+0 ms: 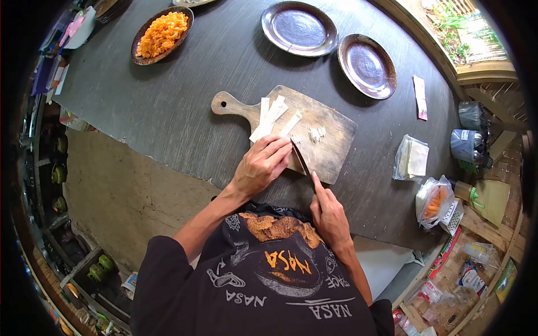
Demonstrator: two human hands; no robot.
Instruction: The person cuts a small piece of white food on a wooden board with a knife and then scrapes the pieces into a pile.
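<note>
A wooden cutting board (330,120) with a round handle lies on the dark table. Flat white strips (269,119) overlap on its left part, and a small heap of thin cut slivers (316,134) sits right of them. My left hand (262,163) is closed, its fingertips pressing a white strip (291,124) to the board near the front edge. My right hand (329,213) grips a knife (301,158), its blade slanting up to the left hand's fingertips. The fingers hide the strip's near end.
Shredded orange food fills an oval dish (137,51) at the back left. Two brown plates (300,28) (367,66) stand behind the board. To the right lie a narrow packet (420,98), a plastic-wrapped white stack (411,159), a bag of carrots (434,203) and a grater (451,217).
</note>
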